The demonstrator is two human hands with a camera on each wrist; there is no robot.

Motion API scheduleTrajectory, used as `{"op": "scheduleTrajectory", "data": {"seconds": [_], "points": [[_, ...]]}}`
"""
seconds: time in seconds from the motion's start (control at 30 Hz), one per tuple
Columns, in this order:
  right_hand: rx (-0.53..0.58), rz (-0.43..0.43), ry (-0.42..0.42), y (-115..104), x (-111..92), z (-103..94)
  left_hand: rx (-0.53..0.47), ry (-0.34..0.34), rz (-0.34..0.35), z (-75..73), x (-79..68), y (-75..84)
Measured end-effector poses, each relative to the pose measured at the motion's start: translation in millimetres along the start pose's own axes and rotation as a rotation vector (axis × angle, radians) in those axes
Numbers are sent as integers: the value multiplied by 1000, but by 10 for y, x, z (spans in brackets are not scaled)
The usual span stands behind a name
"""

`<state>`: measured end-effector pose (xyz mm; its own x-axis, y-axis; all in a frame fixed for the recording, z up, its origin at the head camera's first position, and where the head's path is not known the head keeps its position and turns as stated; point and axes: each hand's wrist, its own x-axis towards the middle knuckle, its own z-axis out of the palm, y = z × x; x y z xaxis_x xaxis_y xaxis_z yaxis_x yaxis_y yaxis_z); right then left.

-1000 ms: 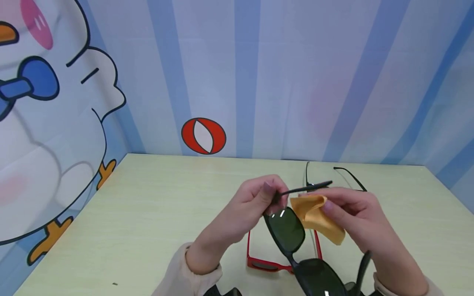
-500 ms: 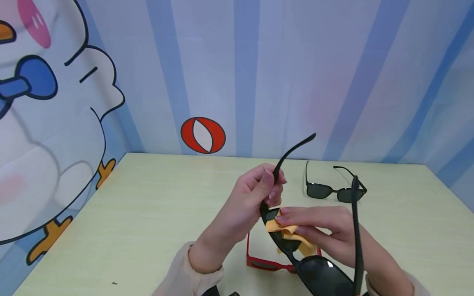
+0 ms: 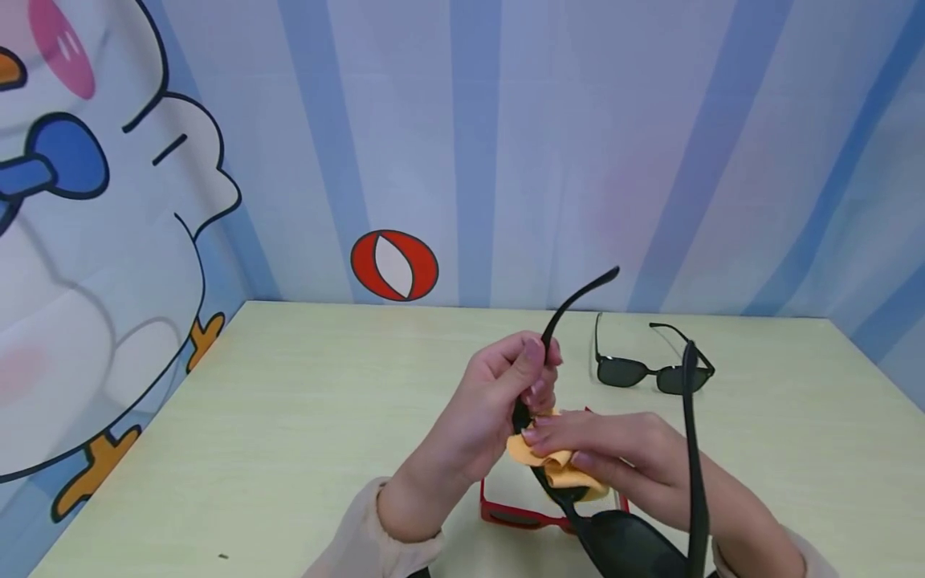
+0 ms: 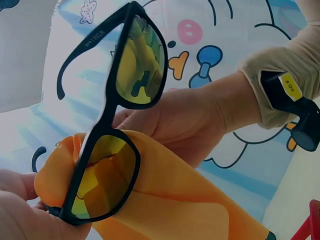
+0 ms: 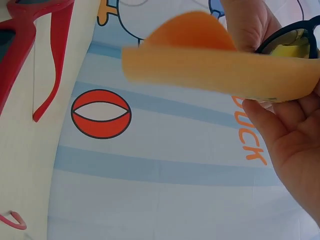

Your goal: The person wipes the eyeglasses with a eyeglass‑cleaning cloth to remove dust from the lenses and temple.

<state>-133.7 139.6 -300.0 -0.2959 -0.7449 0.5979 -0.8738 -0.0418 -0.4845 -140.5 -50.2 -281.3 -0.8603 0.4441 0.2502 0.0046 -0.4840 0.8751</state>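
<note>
My left hand grips a pair of black sunglasses by one end, near the hinge. One temple points up past the fingers; the other stands up in front of my right forearm. In my right hand an orange-yellow cleaning cloth is pinched over the lens nearest my left hand, hiding most of it. The left wrist view shows the cloth behind that lens and bunched in front of its outer edge, while the other lens is uncovered.
Red-framed sunglasses lie on the pale table beneath my hands, partly hidden. Farther back stands another black pair with its temples unfolded. A striped blue backdrop with cartoon prints rises behind the table.
My right hand has brought the cloth left onto the lens, then shifted slightly farther toward my left hand. The sunglasses have turned, their temples swinging upward.
</note>
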Motion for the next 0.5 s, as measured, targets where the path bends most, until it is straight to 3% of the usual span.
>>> {"op": "scheduleTrajectory", "data": {"seconds": [0.13, 0.37, 0.5], "points": [[-18, 16, 39, -24, 13, 37, 6, -7, 14, 2, -7, 6], [-195, 89, 95, -78, 55, 38, 30, 34, 35, -13, -11, 58], [-152, 69, 109, -49, 39, -6, 35, 51, 72, -31, -19, 82]]}}
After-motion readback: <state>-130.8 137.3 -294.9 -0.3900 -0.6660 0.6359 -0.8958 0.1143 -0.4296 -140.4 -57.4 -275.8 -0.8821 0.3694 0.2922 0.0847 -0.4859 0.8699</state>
